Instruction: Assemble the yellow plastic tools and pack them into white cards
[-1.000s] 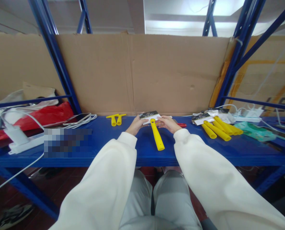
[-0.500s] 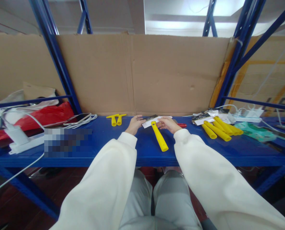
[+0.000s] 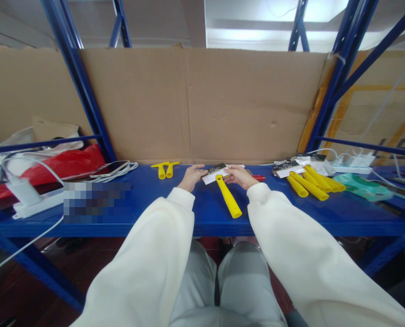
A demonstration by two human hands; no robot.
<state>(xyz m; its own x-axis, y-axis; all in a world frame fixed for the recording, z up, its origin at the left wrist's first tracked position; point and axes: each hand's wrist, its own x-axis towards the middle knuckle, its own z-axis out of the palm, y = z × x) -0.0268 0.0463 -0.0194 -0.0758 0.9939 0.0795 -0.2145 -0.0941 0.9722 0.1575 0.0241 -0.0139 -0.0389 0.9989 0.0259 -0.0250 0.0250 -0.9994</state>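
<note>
A black-and-white header card (image 3: 213, 174) with a yellow tube-like handle (image 3: 229, 198) hanging from it is tilted over the middle of the blue shelf. My left hand (image 3: 190, 178) grips the card's left edge, fingers closed there. At its right edge, my right hand (image 3: 240, 176) pinches the card near the handle's top. The handle's wider hollow end points toward me and to the right. Just behind my right hand lies a red object (image 3: 258, 178), partly hidden.
Two yellow T-shaped pieces (image 3: 165, 170) lie left of my hands. Several carded yellow handles (image 3: 307, 184) are piled at right beside a green packet (image 3: 362, 187). A phone (image 3: 109, 169), cables and a white power strip (image 3: 40, 204) are at left. Cardboard (image 3: 205, 104) walls the back.
The card has turned slightly, and the handle's lower end has swung a little right and toward me. Both hands stay nearly in place.
</note>
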